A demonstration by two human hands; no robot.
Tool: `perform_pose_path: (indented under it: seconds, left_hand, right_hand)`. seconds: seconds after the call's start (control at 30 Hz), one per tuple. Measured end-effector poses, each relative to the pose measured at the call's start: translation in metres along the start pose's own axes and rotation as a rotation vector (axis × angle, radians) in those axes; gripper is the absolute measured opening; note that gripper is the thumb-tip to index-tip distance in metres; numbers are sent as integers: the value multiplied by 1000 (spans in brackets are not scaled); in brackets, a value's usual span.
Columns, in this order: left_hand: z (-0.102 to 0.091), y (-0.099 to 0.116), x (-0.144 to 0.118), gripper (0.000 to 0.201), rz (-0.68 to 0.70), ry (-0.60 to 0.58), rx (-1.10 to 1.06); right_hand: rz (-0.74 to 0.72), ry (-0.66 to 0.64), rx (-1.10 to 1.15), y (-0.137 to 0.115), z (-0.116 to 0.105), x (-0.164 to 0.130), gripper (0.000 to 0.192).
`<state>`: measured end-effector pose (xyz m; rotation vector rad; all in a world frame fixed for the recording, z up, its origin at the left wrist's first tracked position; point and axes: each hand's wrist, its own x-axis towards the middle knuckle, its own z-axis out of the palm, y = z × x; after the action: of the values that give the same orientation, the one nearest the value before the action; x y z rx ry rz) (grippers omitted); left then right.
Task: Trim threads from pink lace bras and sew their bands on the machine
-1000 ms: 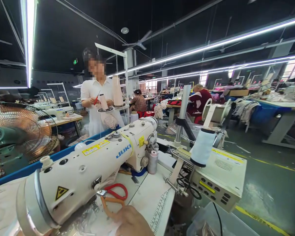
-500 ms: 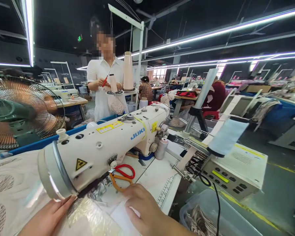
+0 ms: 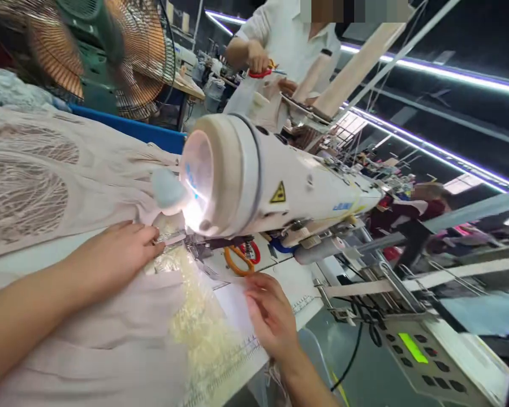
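Head view: sewing machine point(image 3: 280, 186) hides needle; left hand point(image 3: 114, 257) blurred
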<state>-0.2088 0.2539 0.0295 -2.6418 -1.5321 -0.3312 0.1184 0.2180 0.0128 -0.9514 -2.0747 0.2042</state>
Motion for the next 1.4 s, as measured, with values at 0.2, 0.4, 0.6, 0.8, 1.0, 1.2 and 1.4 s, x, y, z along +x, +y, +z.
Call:
perform_pose_path:
  seconds: [0.2,0.4,0.6,0.8,1.0,1.2,1.4]
  left_hand:
    - [-15,15,1,37,1,-155,159]
    - [-22,19,7,36,-16,-274,170]
    - [-26,26,8,41,-13,-302,252]
    - [-22,29,14,34,-33,-382,237]
    - [-21,28,9,31,-12,-324,237]
    - [-38,34,9,38,-40,-403,269]
    - [-47,39,10,42,-59,-480,296]
  right_hand:
    - [-4,-4,-22,-2,0,3,20]
    - [29,-34,-39,-3,-1,4,19]
    - [36,-70,-48,0,-2,-1,22]
    - [74,-51,-55,3,-4,-9,22]
    - [70,-71,-71,1,-3,-5,19]
    - [52,-42,-73,-1,-2,-1,19]
    - [53,-11,-86,-2,-1,-1,15]
